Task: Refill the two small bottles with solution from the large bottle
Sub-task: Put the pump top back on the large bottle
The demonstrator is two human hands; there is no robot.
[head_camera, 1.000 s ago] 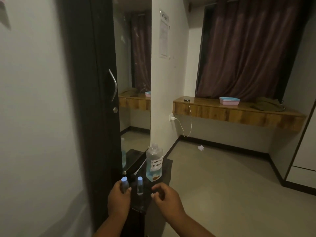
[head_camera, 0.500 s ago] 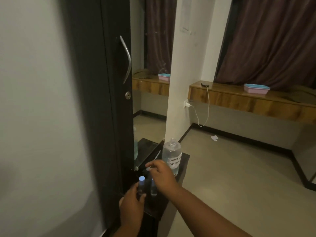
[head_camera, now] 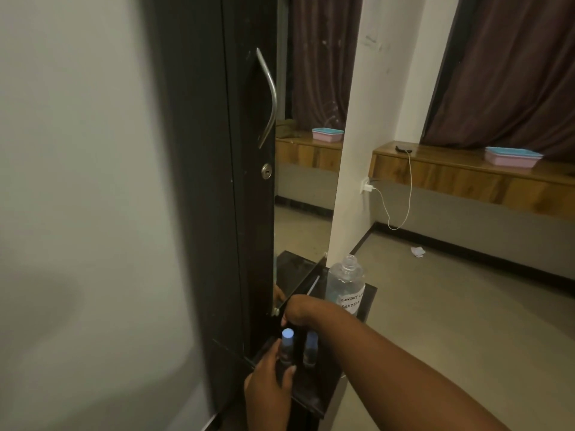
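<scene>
A large clear bottle (head_camera: 346, 284) with a handwritten white label stands uncapped at the back of a small black shelf (head_camera: 368, 294). Two small bottles with pale blue tops stand near the shelf's front. My left hand (head_camera: 270, 384) grips the left small bottle (head_camera: 287, 345) around its body. The other small bottle (head_camera: 310, 348) stands free just to its right. My right hand (head_camera: 301, 311) reaches across above both small bottles towards the shelf's back left corner. Its fingers curl downward, and what they hold is hidden.
A dark wardrobe door with a curved metal handle (head_camera: 268, 98) and a mirror (head_camera: 306, 150) rise directly left of and behind the shelf. A wooden ledge (head_camera: 466, 178) with a pink and blue box (head_camera: 511, 157) and a charging phone runs along the far wall. Open floor lies to the right.
The view has tilted down and come closer. My right hand has moved from in front of the shelf to its back left corner. My left hand stays on the left small bottle.
</scene>
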